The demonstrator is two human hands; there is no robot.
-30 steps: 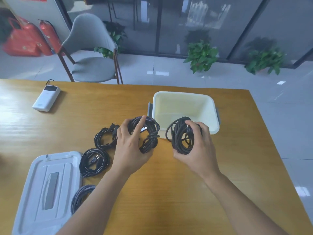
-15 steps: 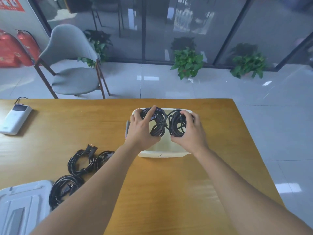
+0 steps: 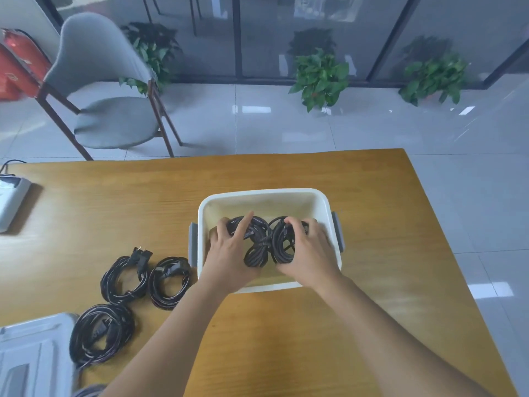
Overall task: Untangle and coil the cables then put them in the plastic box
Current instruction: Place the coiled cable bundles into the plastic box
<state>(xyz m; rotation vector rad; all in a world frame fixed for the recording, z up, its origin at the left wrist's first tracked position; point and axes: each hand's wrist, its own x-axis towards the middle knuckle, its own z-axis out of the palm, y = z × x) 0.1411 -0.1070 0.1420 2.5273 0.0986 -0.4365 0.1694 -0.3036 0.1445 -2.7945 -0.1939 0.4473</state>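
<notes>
Hands sit inside the cream plastic box (image 3: 320,197), a rounded rectangular tub with grey side handles, on the glossy wooden worktop (image 3: 286,325); the left hand (image 3: 229,253) curls round a braided black cable coil (image 3: 254,245); the right hand (image 3: 307,250) grips a second black coil (image 3: 282,242) just beside it; three more coiled black cables (image 3: 126,277) lie on the worktop left of the box; a pale grey lid (image 3: 31,356) rests at the near left corner.
</notes>
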